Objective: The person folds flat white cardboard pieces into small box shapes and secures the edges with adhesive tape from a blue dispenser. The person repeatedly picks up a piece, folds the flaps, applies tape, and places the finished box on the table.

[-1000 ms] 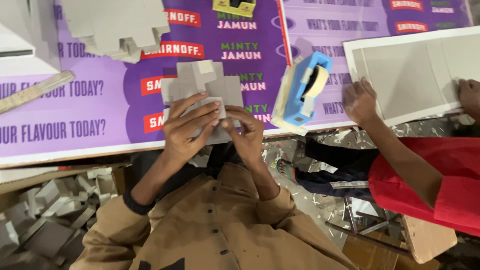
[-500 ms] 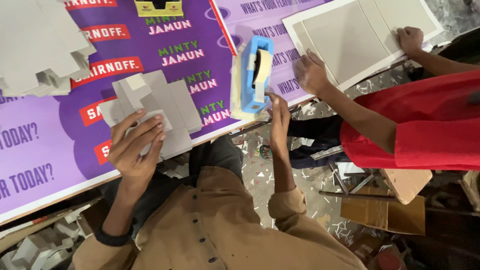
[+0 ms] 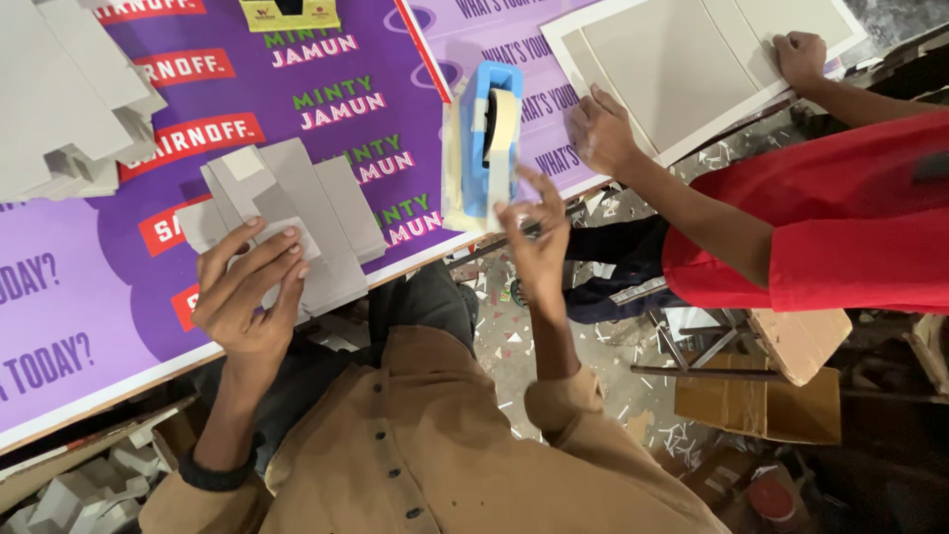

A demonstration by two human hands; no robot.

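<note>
left hand [image 3: 252, 292] pinned the grey cardboard cutout [image 3: 287, 218] flat mid-left while right hand [image 3: 534, 232], fingers loosely spread and empty, went for the blue tape dispenser [image 3: 491, 143] at center

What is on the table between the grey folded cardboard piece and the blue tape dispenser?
In the head view, only bare purple printed sheet lies between the grey folded cardboard piece and the blue tape dispenser.
</note>
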